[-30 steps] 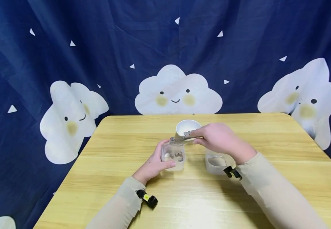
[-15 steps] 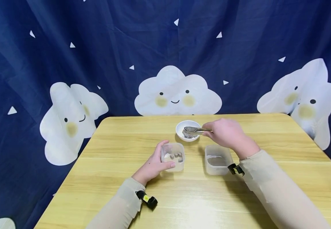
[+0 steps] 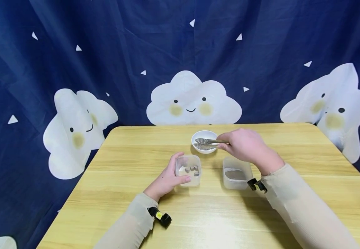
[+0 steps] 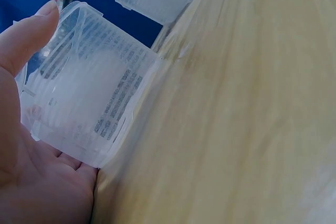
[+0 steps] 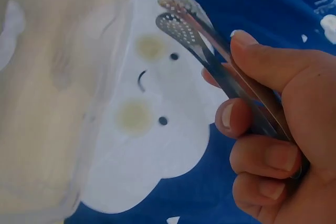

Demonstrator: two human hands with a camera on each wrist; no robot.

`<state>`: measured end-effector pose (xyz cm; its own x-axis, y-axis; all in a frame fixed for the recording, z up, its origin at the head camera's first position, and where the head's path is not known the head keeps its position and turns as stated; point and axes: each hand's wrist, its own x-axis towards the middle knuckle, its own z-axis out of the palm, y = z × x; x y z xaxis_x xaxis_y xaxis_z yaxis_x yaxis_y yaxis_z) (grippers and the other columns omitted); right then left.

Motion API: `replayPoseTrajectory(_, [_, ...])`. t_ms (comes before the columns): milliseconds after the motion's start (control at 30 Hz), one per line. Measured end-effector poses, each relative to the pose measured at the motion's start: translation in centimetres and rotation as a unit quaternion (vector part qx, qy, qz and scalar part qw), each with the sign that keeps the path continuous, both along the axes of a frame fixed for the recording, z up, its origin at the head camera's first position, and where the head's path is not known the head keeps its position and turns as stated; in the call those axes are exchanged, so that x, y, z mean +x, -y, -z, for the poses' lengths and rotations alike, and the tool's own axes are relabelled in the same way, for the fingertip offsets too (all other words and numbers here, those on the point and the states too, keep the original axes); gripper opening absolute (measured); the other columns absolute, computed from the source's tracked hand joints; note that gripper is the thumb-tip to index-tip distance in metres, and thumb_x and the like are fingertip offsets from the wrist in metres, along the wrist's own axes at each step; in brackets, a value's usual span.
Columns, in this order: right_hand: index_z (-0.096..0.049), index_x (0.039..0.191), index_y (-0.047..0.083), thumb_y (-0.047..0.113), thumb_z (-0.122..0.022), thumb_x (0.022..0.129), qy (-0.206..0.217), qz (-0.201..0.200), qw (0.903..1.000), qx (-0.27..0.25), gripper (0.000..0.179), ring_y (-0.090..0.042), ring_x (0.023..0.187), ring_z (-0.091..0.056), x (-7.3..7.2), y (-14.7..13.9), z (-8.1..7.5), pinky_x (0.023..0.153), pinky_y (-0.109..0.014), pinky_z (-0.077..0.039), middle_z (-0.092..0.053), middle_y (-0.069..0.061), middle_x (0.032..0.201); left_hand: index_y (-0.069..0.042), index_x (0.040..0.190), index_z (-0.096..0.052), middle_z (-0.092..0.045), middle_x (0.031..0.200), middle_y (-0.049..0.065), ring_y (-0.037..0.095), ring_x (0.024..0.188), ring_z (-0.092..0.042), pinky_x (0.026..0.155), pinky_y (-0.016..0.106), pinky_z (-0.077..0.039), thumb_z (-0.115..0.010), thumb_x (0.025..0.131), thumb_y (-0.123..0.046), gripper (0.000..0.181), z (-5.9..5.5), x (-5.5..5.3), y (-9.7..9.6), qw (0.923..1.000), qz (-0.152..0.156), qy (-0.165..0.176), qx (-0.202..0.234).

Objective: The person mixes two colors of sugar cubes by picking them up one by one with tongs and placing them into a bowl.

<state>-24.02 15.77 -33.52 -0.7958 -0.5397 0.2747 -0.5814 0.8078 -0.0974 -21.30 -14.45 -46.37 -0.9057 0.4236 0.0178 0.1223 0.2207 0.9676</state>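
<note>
My left hand (image 3: 167, 179) grips a translucent plastic container (image 3: 194, 182) by its left side, thumb at the near wall and fingers around the far corner. Several small grey pieces (image 3: 195, 168) lie inside, beside something whitish. In the left wrist view dark printing shows through the container (image 4: 100, 82). My right hand (image 3: 245, 147) holds metal tongs (image 5: 215, 72) with perforated, spoon-shaped ends, which stand slightly apart with nothing visible between them. Those ends overlap a white bowl (image 3: 204, 151) in the head view; grey pieces in the bowl are partly hidden beneath them.
A second translucent container (image 3: 236, 185) stands on the wooden table (image 3: 120, 162), below my right forearm, with a whitish patch inside. Behind the table's far edge hangs a dark blue curtain (image 3: 130, 41) with clouds. Each wrist wears a small black camera.
The tongs have gone from above the left container's far edge back and right to the bowl, then shifted slightly left over it. My left hand and its container have stayed put.
</note>
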Motion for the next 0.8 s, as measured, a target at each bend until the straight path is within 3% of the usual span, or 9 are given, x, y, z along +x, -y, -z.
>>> replayPoseTrajectory(267, [-0.077,0.103,0.025,0.035,-0.076,0.091,-0.014,-0.071,0.997,0.027,0.016,-0.011,0.07,-0.063,1.5,1.9,-0.1,0.056,-0.039,-0.051,-0.07,0.01,0.085,-0.024,0.16,-0.016,-0.036,0.157,0.008,0.032,0.138,-0.042,0.117,0.056,-0.025,-0.082,0.085,-0.016,0.1,-0.2,0.1,-0.1,1.0,0.002,0.001,-0.002])
replayPoseTrajectory(367, [-0.073,0.094,0.027,0.038,-0.077,0.09,-0.01,-0.083,0.9956,0.044,0.013,-0.009,0.065,-0.059,1.9,2.9,0.1,0.057,-0.039,-0.052,-0.065,0.012,0.077,-0.024,0.16,-0.015,-0.039,0.155,0.01,0.032,0.135,-0.047,0.117,0.055,-0.026,-0.081,0.086,-0.016,0.1,-0.2,0.0,-0.1,1.0,0.003,0.006,0.004])
replayPoseTrajectory(567, [-0.072,0.088,0.031,0.041,-0.078,0.088,0.013,-0.07,0.9941,0.081,0.012,-0.011,0.065,-0.06,2.4,5.3,0.6,0.058,-0.042,-0.053,-0.064,0.014,0.075,-0.024,0.16,-0.015,-0.042,0.152,0.01,0.028,0.128,-0.054,0.115,0.05,-0.033,-0.08,0.087,-0.014,0.098,-0.1,-0.1,0.0,0.9998,0.01,0.013,0.012])
replayPoseTrajectory(800, [-0.073,0.09,0.028,0.043,-0.074,0.091,0.049,-0.028,0.9877,0.146,0.015,-0.014,0.066,-0.06,2.2,7.4,1.3,0.056,-0.043,-0.053,-0.065,0.009,0.075,-0.021,0.16,-0.014,-0.035,0.158,0.006,0.028,0.139,-0.042,0.118,0.05,-0.027,-0.08,0.087,-0.013,0.098,-0.2,0.0,-0.1,0.9999,0.014,0.0,0.006])
